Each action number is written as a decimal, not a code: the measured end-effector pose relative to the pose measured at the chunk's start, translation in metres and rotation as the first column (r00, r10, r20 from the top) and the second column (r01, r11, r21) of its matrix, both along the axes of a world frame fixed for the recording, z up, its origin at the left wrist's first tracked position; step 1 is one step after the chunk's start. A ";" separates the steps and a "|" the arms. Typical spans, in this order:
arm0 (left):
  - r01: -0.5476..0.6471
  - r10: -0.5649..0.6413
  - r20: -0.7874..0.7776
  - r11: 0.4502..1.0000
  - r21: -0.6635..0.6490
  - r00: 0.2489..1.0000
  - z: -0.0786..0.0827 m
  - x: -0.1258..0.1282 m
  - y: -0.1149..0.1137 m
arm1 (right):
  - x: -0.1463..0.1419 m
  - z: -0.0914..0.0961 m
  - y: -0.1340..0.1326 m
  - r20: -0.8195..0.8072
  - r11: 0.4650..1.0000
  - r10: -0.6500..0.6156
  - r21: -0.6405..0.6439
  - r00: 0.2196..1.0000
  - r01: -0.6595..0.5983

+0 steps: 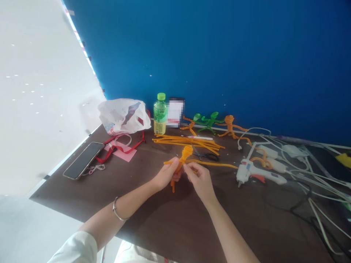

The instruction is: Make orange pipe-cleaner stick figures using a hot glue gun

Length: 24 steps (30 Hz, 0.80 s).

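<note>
Both my hands meet over the dark brown table [170,226] on an orange pipe-cleaner figure [185,155] with a coiled round head. My left hand [166,175] pinches the figure's body from the left; a bracelet sits on that wrist. My right hand [199,179] pinches the figure from the right, where a long orange strand [219,164] trails off to the right. One leg of the figure hangs below my fingers. A bundle of loose orange pipe cleaners [189,141] lies just beyond my hands, with black scissors [207,156] beside it.
A white glue gun [256,173] and tangled white cables [309,171] fill the right side. Finished green [208,122] and orange figures [230,128] stand by the blue wall. A green-capped bottle [160,114], plastic bag [123,116], phone [83,160] and pink paper [122,151] lie at left.
</note>
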<state>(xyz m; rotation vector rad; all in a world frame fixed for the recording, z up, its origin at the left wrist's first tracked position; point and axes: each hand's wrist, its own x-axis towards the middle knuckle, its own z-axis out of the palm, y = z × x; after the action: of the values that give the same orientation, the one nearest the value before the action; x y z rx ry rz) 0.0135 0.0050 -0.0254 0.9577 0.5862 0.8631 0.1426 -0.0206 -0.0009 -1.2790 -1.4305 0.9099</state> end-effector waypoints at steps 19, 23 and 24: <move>-0.121 0.123 -0.073 0.992 0.030 0.990 0.002 0.003 -0.001 | -0.012 -0.008 -0.001 -0.114 0.993 -0.115 -0.022 0.987 0.113; -0.131 0.131 -0.043 0.991 -0.002 0.990 0.001 0.004 -0.002 | -0.015 -0.008 -0.004 -0.024 0.986 -0.158 0.052 0.987 0.159; -0.130 0.129 -0.036 0.992 -0.005 0.991 0.001 0.004 -0.002 | -0.016 -0.009 -0.005 -0.010 0.984 -0.166 0.068 0.986 0.166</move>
<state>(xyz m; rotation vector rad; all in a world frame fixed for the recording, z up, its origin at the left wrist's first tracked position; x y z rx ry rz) 0.0177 0.0030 -0.0241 0.9381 0.6874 0.9604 0.1268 -0.0255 -0.0095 -1.3223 -1.3182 0.7454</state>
